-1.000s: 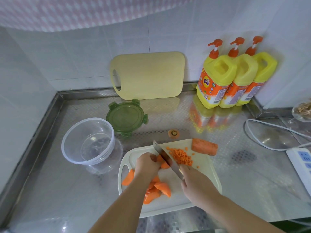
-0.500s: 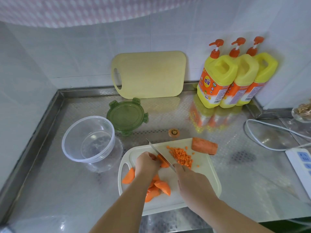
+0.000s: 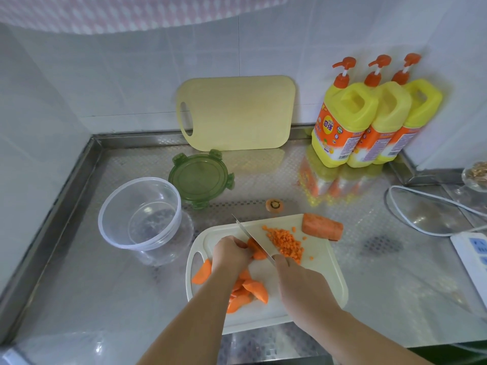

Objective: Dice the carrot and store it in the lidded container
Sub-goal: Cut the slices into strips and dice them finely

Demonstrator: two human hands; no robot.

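On the white cutting board (image 3: pixel 321 280), my left hand (image 3: pixel 229 252) holds down a carrot piece (image 3: pixel 257 250) with curled fingers. My right hand (image 3: pixel 300 283) grips a knife (image 3: pixel 251 239) whose blade lies across that piece. To the right of the blade is a pile of diced carrot (image 3: pixel 286 242). Several carrot slices (image 3: pixel 247 289) lie under my left wrist. A whole carrot chunk (image 3: pixel 322 227) rests at the board's far right corner. The clear round container (image 3: pixel 139 214) stands empty to the left, its green lid (image 3: pixel 201 177) behind it.
A carrot top end (image 3: pixel 274 205) lies on the steel counter behind the board. A yellow cutting board (image 3: pixel 237 114) leans on the back wall. Three yellow soap bottles (image 3: pixel 369 122) stand at the back right. A white cable (image 3: pixel 421 196) and power strip (image 3: pixel 474 254) lie at right.
The knife has shifted left and its blade now sits on the carrot piece under my left hand. My right hand has followed it forward.
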